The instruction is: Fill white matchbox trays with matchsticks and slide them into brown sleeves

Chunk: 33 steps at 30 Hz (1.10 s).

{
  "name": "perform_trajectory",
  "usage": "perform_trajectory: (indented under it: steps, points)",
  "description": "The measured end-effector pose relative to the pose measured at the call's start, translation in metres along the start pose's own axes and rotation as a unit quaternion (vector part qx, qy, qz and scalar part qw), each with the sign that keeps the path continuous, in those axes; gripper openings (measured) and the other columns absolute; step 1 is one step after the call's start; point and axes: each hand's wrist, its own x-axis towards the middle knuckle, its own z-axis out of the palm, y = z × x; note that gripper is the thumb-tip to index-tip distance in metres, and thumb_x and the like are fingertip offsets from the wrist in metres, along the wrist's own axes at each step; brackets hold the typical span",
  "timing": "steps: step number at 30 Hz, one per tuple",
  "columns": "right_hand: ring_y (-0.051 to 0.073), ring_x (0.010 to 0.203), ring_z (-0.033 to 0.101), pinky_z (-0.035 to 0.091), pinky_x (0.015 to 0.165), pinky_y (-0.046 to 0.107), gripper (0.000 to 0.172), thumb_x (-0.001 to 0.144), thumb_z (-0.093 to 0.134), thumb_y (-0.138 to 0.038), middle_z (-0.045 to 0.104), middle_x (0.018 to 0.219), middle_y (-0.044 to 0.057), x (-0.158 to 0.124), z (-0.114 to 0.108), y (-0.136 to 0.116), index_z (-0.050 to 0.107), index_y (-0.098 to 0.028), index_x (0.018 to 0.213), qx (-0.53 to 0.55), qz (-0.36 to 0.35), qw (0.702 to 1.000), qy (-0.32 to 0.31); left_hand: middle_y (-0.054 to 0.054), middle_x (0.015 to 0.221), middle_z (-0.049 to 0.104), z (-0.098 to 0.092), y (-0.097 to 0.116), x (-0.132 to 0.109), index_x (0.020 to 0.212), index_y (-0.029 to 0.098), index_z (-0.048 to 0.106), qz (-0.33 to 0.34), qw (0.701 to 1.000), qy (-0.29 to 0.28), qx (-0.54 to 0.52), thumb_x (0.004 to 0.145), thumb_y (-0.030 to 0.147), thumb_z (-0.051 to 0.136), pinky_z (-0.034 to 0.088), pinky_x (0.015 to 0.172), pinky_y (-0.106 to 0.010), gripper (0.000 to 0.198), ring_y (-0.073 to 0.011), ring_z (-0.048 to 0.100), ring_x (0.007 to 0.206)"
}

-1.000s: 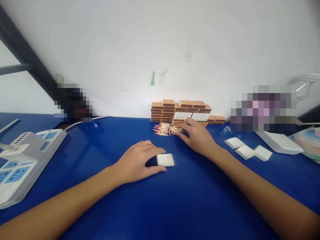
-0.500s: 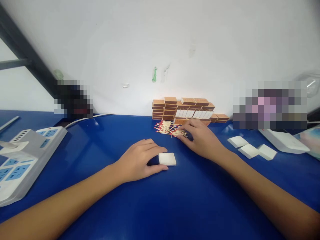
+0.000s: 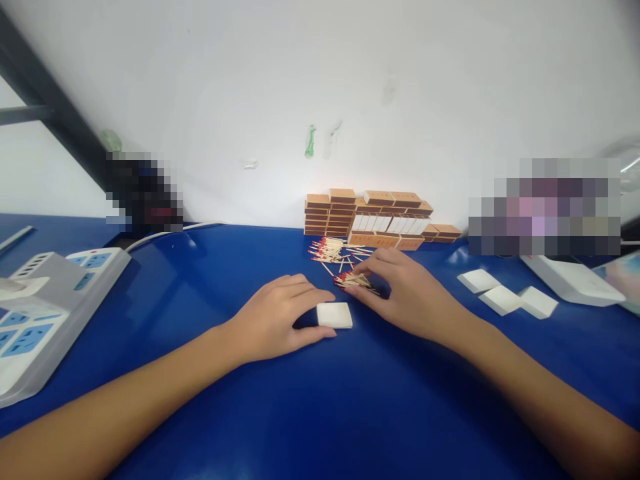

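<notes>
Central on the blue desk (image 3: 200,287), a bundle of red-tipped wooden matches (image 3: 356,281) lies parallel to the far edge, heads leftward, pinched by the right hand (image 3: 413,300); the half-curled left hand (image 3: 277,319) grips a flat white box (image 3: 335,315).

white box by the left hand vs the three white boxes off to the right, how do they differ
The single white box lies alone between thumb and forefinger of the left hand; the three white boxes lie in a close row, untouched. The single one sits beside the bunch of matches at the right hand; the three have none near. All are flat, white, on the blue table.
</notes>
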Motion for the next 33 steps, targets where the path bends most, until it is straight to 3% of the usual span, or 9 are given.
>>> perform_trajectory:
  steps: [6, 11, 16, 21, 33]
  points:
    - [0.028, 0.096, 0.063, 0.051, 0.089, 0.045, 0.024, 0.104, 0.05, -0.032, 0.069, 0.098, 0.011, 0.001, 0.003, 0.01, 0.071, -0.021, 0.101, -0.035, 0.0, 0.999, 0.01, -0.007, 0.107, 0.075, 0.0, 0.001, 0.0, 0.126, 0.017, 0.067, -0.001, 1.0, -0.002, 0.008, 0.094, 0.042, 0.073, 0.056, 0.089, -0.038, 0.041, -0.0225, 0.068, 0.097]
    - [0.028, 0.095, 0.065, 0.051, 0.085, 0.042, 0.021, 0.102, 0.054, -0.034, 0.069, 0.096, 0.011, -0.001, 0.0, 0.016, 0.069, -0.022, 0.095, -0.056, 0.001, 0.998, 0.007, -0.008, 0.106, 0.075, 0.0, 0.002, 0.001, 0.125, 0.016, 0.067, 0.004, 1.0, 0.0, 0.012, 0.095, 0.044, 0.073, 0.056, 0.088, -0.038, 0.041, -0.0226, 0.069, 0.096]
    - [0.024, 0.082, 0.066, 0.047, 0.072, 0.037, 0.024, 0.098, 0.061, -0.042, 0.07, 0.086, 0.007, 0.001, 0.002, 0.005, 0.064, -0.022, 0.085, -0.041, 0.075, 0.996, 0.03, -0.007, 0.108, 0.075, 0.0, 0.001, 0.001, 0.125, 0.017, 0.067, 0.001, 1.0, -0.003, 0.009, 0.094, 0.042, 0.073, 0.056, 0.088, -0.038, 0.04, -0.0224, 0.069, 0.097]
    - [0.022, 0.072, 0.065, 0.043, 0.062, 0.035, 0.031, 0.094, 0.065, -0.049, 0.07, 0.08, 0.006, 0.003, 0.008, -0.002, 0.063, -0.022, 0.077, -0.033, 0.131, 0.991, 0.013, -0.007, 0.109, 0.076, 0.001, 0.001, 0.002, 0.125, 0.018, 0.067, 0.001, 1.0, -0.001, 0.007, 0.095, 0.04, 0.072, 0.056, 0.09, -0.038, 0.038, -0.0224, 0.07, 0.098]
    - [0.025, 0.086, 0.067, 0.05, 0.075, 0.039, 0.023, 0.099, 0.062, -0.037, 0.071, 0.089, 0.008, -0.002, -0.011, 0.011, 0.074, -0.023, 0.087, -0.076, 0.032, 0.995, -0.062, -0.008, 0.107, 0.076, 0.0, 0.002, 0.002, 0.126, 0.018, 0.067, -0.003, 1.0, -0.006, 0.008, 0.095, 0.043, 0.071, 0.057, 0.088, -0.039, 0.039, -0.0225, 0.07, 0.097]
